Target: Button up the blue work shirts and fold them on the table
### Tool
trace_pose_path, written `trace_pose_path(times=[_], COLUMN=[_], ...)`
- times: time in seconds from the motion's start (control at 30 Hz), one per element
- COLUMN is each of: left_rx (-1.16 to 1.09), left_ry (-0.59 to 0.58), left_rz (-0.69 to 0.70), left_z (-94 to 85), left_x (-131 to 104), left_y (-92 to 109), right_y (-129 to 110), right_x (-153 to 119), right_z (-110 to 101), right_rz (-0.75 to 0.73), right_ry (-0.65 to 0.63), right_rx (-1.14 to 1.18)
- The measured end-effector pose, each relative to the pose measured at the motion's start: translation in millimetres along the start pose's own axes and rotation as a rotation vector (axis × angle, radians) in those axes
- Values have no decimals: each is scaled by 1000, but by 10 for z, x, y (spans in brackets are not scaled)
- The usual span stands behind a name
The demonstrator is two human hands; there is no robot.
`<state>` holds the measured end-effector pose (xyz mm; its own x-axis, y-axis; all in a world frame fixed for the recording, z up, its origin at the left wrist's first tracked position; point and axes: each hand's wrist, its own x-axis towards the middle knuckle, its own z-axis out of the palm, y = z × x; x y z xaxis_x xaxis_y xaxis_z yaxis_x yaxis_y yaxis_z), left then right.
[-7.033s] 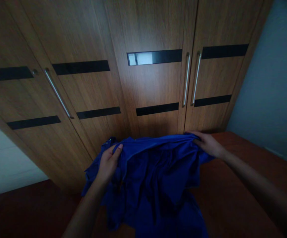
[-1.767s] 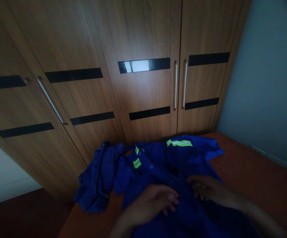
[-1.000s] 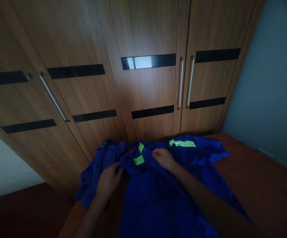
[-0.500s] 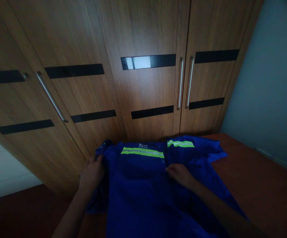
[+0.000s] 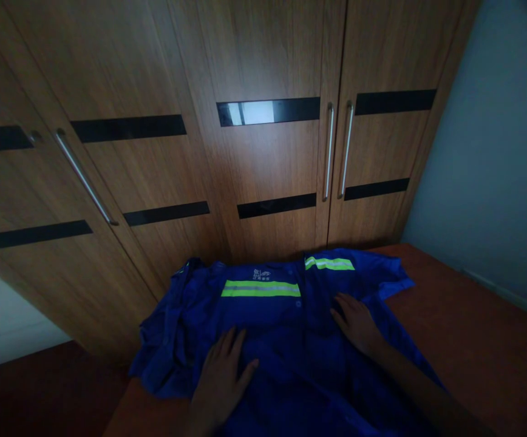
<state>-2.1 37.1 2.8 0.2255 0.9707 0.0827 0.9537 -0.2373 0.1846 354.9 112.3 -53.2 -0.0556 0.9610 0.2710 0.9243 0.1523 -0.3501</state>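
Observation:
A blue garment [image 5: 272, 340] with a yellow-green and silver reflective strip [image 5: 261, 289] across its chest lies spread out. White printing shows just above the strip. My left hand [image 5: 222, 376] rests on the front of the cloth, fingers apart and holding nothing. On the right half of the garment, below a second reflective strip [image 5: 329, 263], my right hand [image 5: 357, 321] lies with its fingers spread. The left sleeve [image 5: 163, 346] is bunched and wrinkled, while the right sleeve [image 5: 386, 270] stretches outward.
Behind the garment stands a wooden wardrobe [image 5: 272, 164] with black bands and metal handles. The garment lies on a reddish-brown surface [image 5: 464, 328]. A pale wall [image 5: 491, 182] rises at the right.
My left hand has let go of the garment's left edge and moved right and down onto its front. My right hand has opened and shifted right. The left sleeve now spreads farther left.

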Motion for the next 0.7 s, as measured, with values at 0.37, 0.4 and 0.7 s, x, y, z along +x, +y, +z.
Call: trace_pose_path(times=[0.37,0.4,0.7], left_rx=[53,49,-17], left_ry=[-4,-7,-39], left_rz=[128,139,197], left_z=[125,118,67], left_x=[455,488,654], left_y=[-258,-274,-361], right_y=[118,118,-216], right_x=[355,383,46], right_z=[19,13,-38], right_rz=[-29,-35,41], right_ry=[-117,-120,-20], right_rx=[-88,-90,-93])
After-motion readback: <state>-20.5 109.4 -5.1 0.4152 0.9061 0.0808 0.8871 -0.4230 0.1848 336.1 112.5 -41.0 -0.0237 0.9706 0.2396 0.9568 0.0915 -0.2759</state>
